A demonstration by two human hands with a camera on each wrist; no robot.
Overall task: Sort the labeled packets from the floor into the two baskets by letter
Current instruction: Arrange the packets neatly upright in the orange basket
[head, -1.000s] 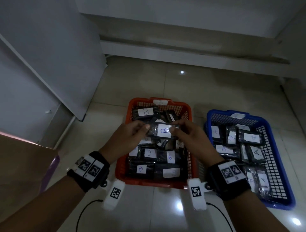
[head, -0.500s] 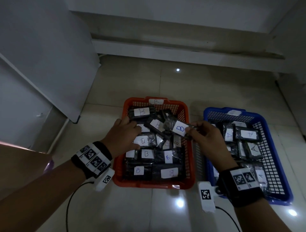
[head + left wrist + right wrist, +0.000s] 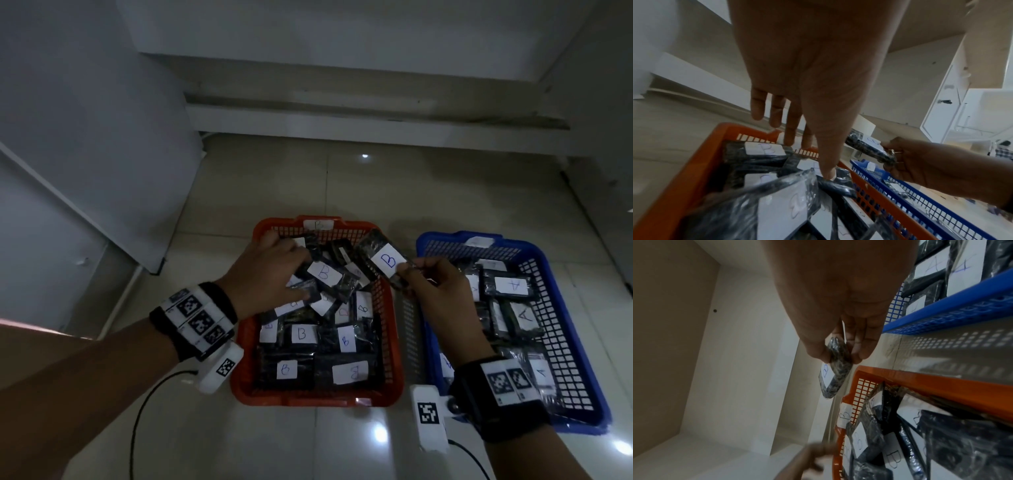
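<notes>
An orange basket (image 3: 308, 399) holds several black packets with white B labels. To its right, a blue basket (image 3: 582, 421) holds several packets labeled A. My right hand (image 3: 409, 270) pinches one end of a B packet (image 3: 383, 260) and holds it tilted above the orange basket's far right corner. The right wrist view shows thumb and fingers of the right hand (image 3: 838, 356) clamped on this packet (image 3: 835, 378). My left hand (image 3: 298, 270) lies over the orange basket's far left part. Its fingers (image 3: 789, 129) are straight and its thumb presses on a packet in the pile.
Both baskets stand side by side on a glossy tiled floor. A white cabinet panel (image 3: 102, 171) rises at the left and a low wall ledge (image 3: 342, 126) runs behind. A black cable (image 3: 137, 428) trails over the floor near my left arm.
Both hands held the B packet over the orange basket. Now the left hand has let go and dropped onto the pile, while the right hand carries the packet up and to the right.
</notes>
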